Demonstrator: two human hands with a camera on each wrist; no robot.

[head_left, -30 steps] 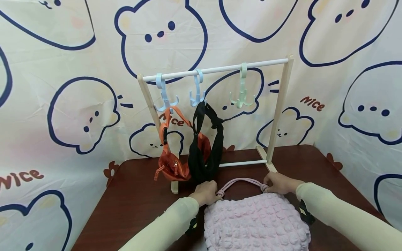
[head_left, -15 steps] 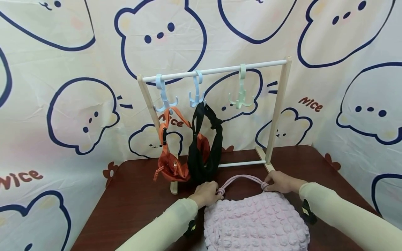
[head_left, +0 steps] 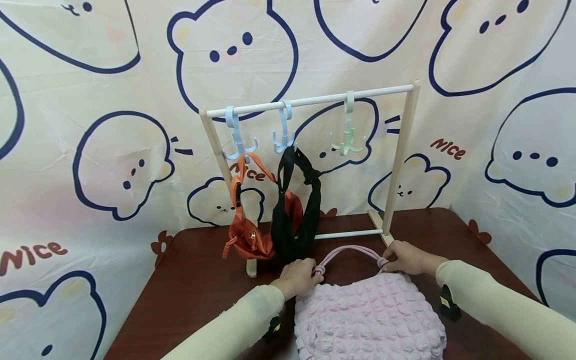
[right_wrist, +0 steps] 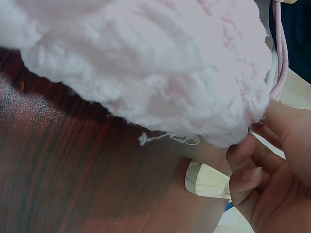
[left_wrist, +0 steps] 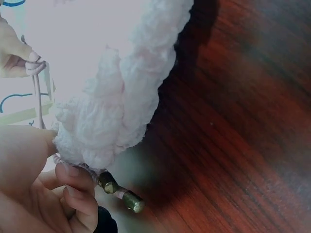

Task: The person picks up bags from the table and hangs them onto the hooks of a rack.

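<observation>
A puffy pink handbag (head_left: pixel 369 320) with a knotted cord handle (head_left: pixel 348 247) is at the front of the table. My left hand (head_left: pixel 297 277) pinches its top left corner beside the handle knot. At the top right corner, my right hand (head_left: pixel 413 257) pinches the bag by the other knot. Two metal-tipped cord ends (left_wrist: pixel 124 191) hang below the left fingers in the left wrist view. A loose white thread (right_wrist: pixel 170 138) trails from the bag's edge in the right wrist view. The bag's lower part is cut off in the head view.
Behind the bag stands a rack with a white rail (head_left: pixel 315 101). Two blue hooks (head_left: pixel 237 135) and a green hook (head_left: pixel 348 125) hang from it. An orange bag (head_left: pixel 247 237) and a black bag (head_left: pixel 292 235) hang at its left. A patterned cloth surrounds the brown table (head_left: pixel 189 285).
Both hands have risen a little with the top of the pink handbag, and the right hand has shifted slightly right. The cord handle sits higher. The rack and hung bags look unchanged.
</observation>
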